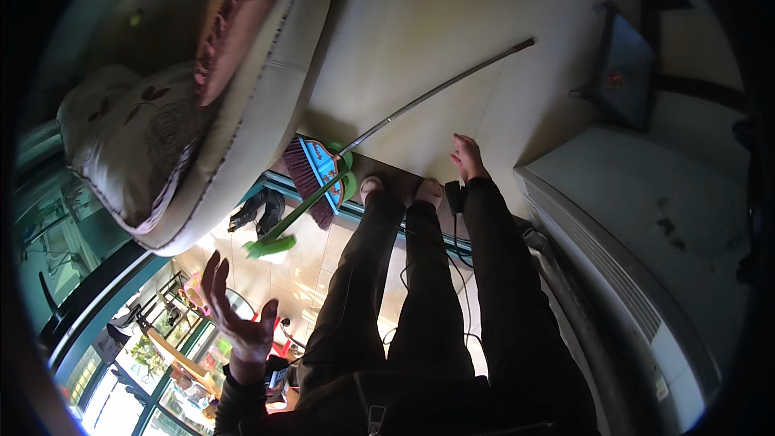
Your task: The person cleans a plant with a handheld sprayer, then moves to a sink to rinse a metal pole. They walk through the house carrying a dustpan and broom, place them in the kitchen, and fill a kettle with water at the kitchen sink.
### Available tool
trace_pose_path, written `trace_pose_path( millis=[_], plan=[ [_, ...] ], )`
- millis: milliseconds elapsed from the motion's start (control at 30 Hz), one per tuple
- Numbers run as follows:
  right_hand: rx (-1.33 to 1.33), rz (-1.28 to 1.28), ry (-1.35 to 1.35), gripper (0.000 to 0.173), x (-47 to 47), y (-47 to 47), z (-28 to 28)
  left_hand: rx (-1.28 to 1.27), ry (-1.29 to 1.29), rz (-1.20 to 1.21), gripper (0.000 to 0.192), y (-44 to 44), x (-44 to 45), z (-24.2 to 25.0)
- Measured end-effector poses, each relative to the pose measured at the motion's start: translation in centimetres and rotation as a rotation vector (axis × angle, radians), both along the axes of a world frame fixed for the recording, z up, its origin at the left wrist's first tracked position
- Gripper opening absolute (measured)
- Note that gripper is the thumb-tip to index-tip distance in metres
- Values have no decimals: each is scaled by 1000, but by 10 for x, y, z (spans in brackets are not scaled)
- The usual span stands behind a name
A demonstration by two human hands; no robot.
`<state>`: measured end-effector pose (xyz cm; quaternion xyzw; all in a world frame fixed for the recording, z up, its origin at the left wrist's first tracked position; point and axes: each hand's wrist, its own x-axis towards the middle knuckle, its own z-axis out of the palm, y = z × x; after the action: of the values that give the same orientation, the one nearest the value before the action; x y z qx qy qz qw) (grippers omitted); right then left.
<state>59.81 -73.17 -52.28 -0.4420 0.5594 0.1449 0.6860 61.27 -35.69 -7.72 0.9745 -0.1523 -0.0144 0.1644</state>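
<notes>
My left hand [239, 315] is raised at the lower left, fingers apart, with nothing in it. Just beyond its fingertips is the green handle [303, 209] of what looks like a long-handled dustpan; a gap shows between them. The green pan [349, 178] is partly hidden behind a broom head [325, 172], blue with dark bristles. From that head a metal broom stick [418, 99] runs to the upper right across the floor tiles. My right hand [467, 157] is held over the floor, fingers slightly bent and empty, near a black plug adapter [455, 197].
A sofa [290, 72] with cushions [145, 127] borders the left. Black shoes [260, 209] stand past the door track [357, 212]. Cables [456, 236] hang beside my legs. A white slatted appliance [593, 236] and a dark-framed chair [623, 66] stand at right.
</notes>
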Motion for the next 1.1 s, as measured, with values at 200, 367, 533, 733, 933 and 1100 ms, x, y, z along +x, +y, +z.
trace_pose_path(
  millis=[200,367,533,733,933,1100],
  plan=[
    [7,-98,11,77,74,-11,-147,55,124,-11,69,17,7,-55],
    [20,60,-248,73,114,-13,-227,215,59,-109,67,40,6,-65],
    [211,-398,-182,64,149,-5,-260,272,87,-47,34,35,12,-69],
    [369,-276,-335,28,140,-18,-158,124,312,-102,59,28,32,-66],
    [272,142,-417,27,87,30,43,62,399,-168,70,43,20,-68],
    [30,431,-500,24,57,78,178,116,257,-109,37,57,-1,-68]
  ],
)
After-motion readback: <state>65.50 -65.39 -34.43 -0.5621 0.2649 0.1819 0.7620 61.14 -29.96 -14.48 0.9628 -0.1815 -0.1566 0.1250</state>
